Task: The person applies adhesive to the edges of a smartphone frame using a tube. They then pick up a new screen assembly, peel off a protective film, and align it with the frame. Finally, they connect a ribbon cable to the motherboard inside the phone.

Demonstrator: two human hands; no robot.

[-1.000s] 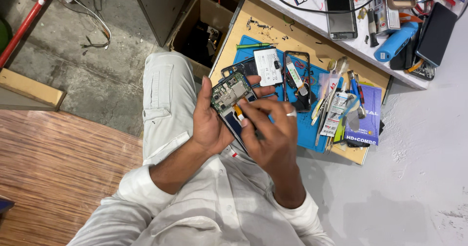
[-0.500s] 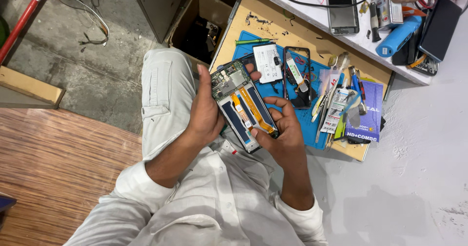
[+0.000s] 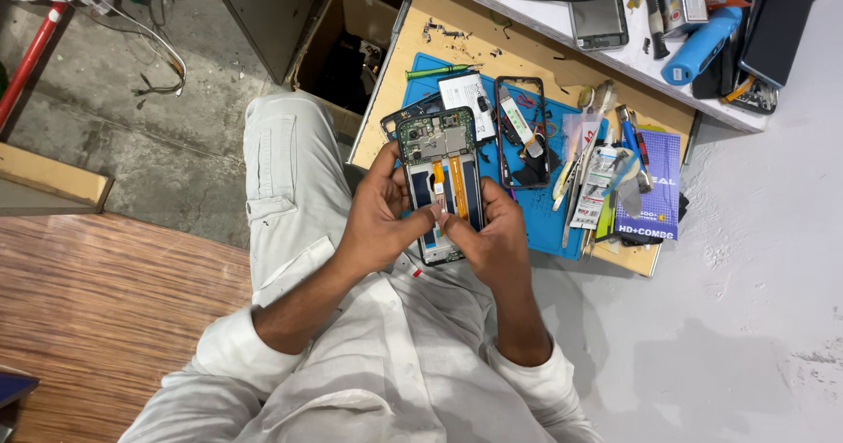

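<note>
Fig. | opened phone [image 3: 443, 180] held above blue mat [image 3: 544, 223] | my left hand [image 3: 379, 219] grips its edge, right hand [image 3: 492, 241] pinches lower end | risk: orange flex ribbon [image 3: 457, 184] could tear if tugged

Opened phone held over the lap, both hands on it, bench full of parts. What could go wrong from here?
1. The opened phone is held in the air over the lap, off the blue mat; a slip from the left hand or right hand could drop it to the floor.
2. Fingertips press near the orange flex cables; these may crease or tear.
3. The loose phone frame lies close by and could get knocked.
</note>
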